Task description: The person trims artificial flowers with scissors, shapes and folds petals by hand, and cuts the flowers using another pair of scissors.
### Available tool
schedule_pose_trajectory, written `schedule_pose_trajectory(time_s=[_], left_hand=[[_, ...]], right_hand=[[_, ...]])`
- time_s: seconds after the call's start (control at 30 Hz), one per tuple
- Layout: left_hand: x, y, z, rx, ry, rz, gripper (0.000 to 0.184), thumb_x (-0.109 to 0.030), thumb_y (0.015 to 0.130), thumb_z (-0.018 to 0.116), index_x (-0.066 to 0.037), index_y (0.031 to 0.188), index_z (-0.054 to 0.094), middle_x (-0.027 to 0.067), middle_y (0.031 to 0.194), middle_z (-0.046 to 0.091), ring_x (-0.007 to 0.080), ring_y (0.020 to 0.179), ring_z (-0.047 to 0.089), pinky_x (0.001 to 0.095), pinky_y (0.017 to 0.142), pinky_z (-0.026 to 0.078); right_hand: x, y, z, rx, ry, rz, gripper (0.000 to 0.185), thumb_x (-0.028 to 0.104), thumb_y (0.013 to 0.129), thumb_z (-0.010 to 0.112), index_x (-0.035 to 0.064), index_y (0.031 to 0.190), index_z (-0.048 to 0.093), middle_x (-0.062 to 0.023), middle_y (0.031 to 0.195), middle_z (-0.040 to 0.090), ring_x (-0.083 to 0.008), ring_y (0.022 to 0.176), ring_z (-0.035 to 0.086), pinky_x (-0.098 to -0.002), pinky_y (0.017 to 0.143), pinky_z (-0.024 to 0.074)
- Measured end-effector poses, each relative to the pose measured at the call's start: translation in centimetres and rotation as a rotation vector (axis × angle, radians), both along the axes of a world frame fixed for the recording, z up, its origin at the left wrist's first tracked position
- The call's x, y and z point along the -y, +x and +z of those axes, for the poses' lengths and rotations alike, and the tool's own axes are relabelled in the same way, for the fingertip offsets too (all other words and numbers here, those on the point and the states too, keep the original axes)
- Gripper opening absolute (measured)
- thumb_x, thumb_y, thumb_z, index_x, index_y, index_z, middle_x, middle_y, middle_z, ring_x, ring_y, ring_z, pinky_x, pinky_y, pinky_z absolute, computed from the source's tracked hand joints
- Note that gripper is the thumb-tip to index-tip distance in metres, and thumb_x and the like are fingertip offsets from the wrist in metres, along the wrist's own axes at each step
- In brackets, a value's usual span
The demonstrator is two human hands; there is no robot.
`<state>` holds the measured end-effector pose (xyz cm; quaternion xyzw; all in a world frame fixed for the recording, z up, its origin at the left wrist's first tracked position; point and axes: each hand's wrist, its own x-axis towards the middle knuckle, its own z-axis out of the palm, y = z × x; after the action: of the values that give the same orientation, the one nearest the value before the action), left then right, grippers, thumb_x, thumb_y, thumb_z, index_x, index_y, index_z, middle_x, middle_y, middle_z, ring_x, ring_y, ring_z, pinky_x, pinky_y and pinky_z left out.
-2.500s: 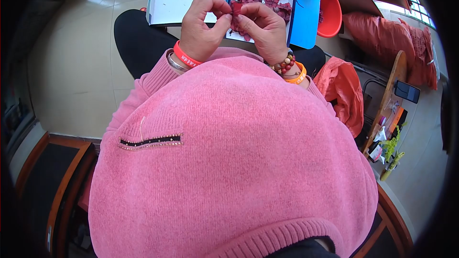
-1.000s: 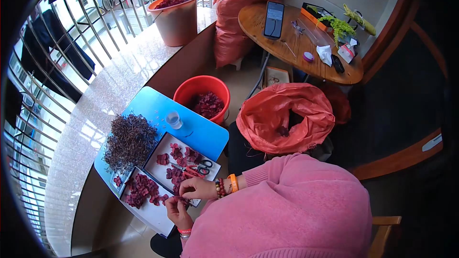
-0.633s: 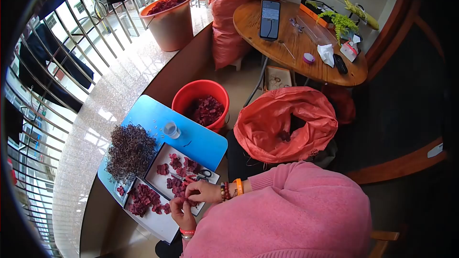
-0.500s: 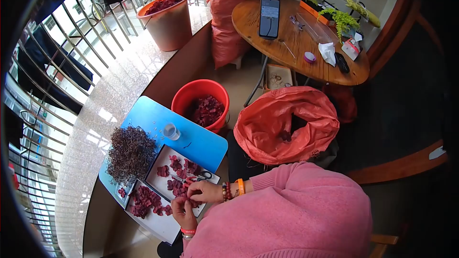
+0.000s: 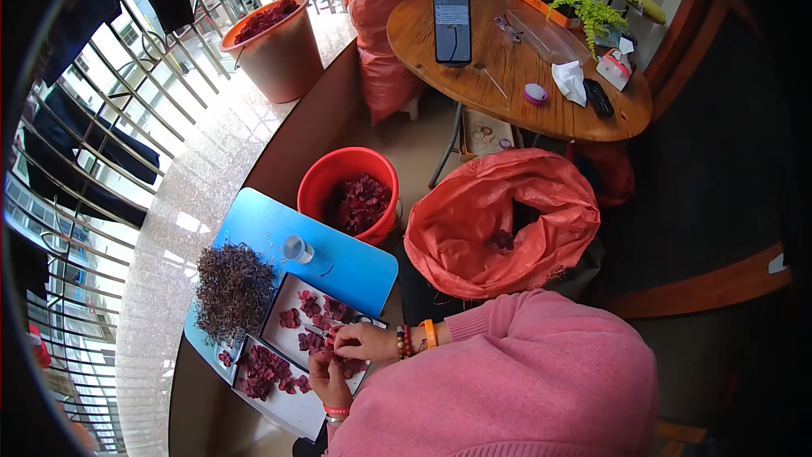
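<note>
Pinched tight, my left grip (image 5: 331,384) meets my right grip (image 5: 367,343) on what looks like a dark-red blossom (image 5: 330,356), mostly hidden; two-sided fingertip pressure probably suits something so flimsy. Right in front, the blue table (image 5: 355,267): low, close, no stretching. Red bucket (image 5: 307,201) just beside it, petals within. White trays (image 5: 292,413) under my hands, rims likely stopping loose blossoms (image 5: 264,372) scattering. Dark stem heap (image 5: 234,292) beyond, apart from the blossoms. Smallest, that clear cup (image 5: 297,249), upright beyond the trays.

Left hand (image 5: 330,382), right hand (image 5: 365,342) close together at white tray (image 5: 293,290), grip unclear. Dark red petals (image 5: 309,305) in tray. Stem pile (image 5: 234,292), clear cup (image 5: 297,249) on blue table (image 5: 359,264).
</note>
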<state>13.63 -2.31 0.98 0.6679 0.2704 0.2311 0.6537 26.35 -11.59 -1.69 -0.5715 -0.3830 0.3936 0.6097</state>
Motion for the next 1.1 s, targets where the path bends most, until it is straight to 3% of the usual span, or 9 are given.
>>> schedule_pose_trajectory(time_s=[0.1,0.2,0.3,0.37,0.6,0.8,0.9,1.03,1.1], left_hand=[[0.7,0.4,0.5,0.008,0.021,0.106,0.005,0.0,0.082,0.05,-0.003,0.084,0.053,-0.0014,0.073,0.053,0.0036,0.061,0.044,0.0169,0.054,0.035],[0.0,-0.4,-0.5,0.009,0.007,0.125,0.01,0.004,0.081,0.044,-0.001,0.087,0.051,0.0033,0.078,0.054,0.008,0.063,0.05,0.0197,0.055,0.042],[-0.3,-0.8,-1.5,0.077,0.02,0.167,0.007,0.0,0.084,0.047,-0.004,0.085,0.054,-0.0021,0.071,0.054,0.0021,0.054,0.041,0.0168,0.047,0.031],[-1.0,-1.5,-2.6,0.074,0.038,0.178,0.008,0.0,0.084,0.046,-0.004,0.085,0.054,-0.002,0.071,0.053,0.0025,0.055,0.042,0.0169,0.047,0.031],[-0.6,-3.2,-0.9,0.058,-0.018,0.178,0.008,0.003,0.081,0.044,-0.001,0.081,0.051,0.0013,0.074,0.053,0.0077,0.066,0.048,0.0197,0.061,0.04],[-2.2,-6.3,-2.3,0.095,-0.052,0.237,0.008,0.003,0.081,0.046,-0.001,0.083,0.053,0.0017,0.078,0.054,0.008,0.069,0.048,0.0209,0.062,0.041],[-2.5,-7.5,-2.3,-0.007,-0.034,0.279,0.008,0.001,0.082,0.047,0.0,0.085,0.054,0.0012,0.08,0.055,0.0077,0.07,0.049,0.0206,0.064,0.042],[-2.4,-8.9,-3.4,0.131,-0.223,0.325,0.008,-0.001,0.082,0.049,0.001,0.088,0.055,0.0017,0.079,0.057,0.0077,0.069,0.053,0.0212,0.065,0.045],[-2.3,-9.6,-3.3,0.089,-0.196,0.363,0.009,-0.002,0.082,0.05,0.001,0.087,0.056,0.0015,0.076,0.057,0.0075,0.066,0.053,0.0213,0.064,0.045]], right_hand=[[0.2,0.1,0.1,-0.027,-0.014,-0.02,0.016,0.015,0.082,0.059,0.0024,0.092,0.058,-0.0057,0.088,0.055,-0.0119,0.08,0.055,-0.0266,0.071,0.045],[0.4,0.1,0.0,0.109,0.028,-0.036,0.019,0.016,0.082,0.06,0.0025,0.096,0.057,-0.0055,0.092,0.052,-0.0127,0.08,0.055,-0.0267,0.07,0.045],[0.8,-0.3,0.6,0.12,0.05,0.055,0.021,0.014,0.081,0.061,0.0025,0.098,0.057,-0.0055,0.094,0.049,-0.0138,0.081,0.055,-0.0263,0.069,0.0454],[0.7,-1.0,0.6,-0.013,0.065,0.094,0.022,0.012,0.08,0.061,0.0022,0.1,0.056,-0.0057,0.093,0.048,-0.0146,0.081,0.055,-0.0261,0.068,0.0458],[-0.6,-2.2,-0.5,0.282,0.066,0.094,0.021,0.008,0.077,0.062,0.0017,0.096,0.056,-0.0066,0.092,0.047,-0.0152,0.083,0.056,-0.0264,0.069,0.0473],[-2.0,-4.8,0.1,0.093,-0.002,0.215,0.014,0.013,0.078,0.064,0.0031,0.086,0.059,-0.0063,0.086,0.052,-0.0143,0.076,0.055,-0.0265,0.07,0.0462],[-2.8,-5.4,-0.1,0.146,-0.01,0.134,0.011,0.012,0.078,0.063,0.0025,0.084,0.059,-0.0052,0.082,0.056,-0.0127,0.078,0.055,-0.0266,0.07,0.0451],[-3.5,-6.3,-0.6,-0.057,-0.089,0.176,0.01,0.007,0.082,0.06,0.001,0.091,0.058,-0.0024,0.084,0.06,-0.0075,0.08,0.057,-0.0215,0.072,0.0465],[-3.4,-6.7,0.4,-0.192,-0.116,0.174,0.012,0.007,0.082,0.061,0.0009,0.092,0.059,-0.0015,0.082,0.06,-0.006,0.073,0.055,-0.0198,0.066,0.0457]])
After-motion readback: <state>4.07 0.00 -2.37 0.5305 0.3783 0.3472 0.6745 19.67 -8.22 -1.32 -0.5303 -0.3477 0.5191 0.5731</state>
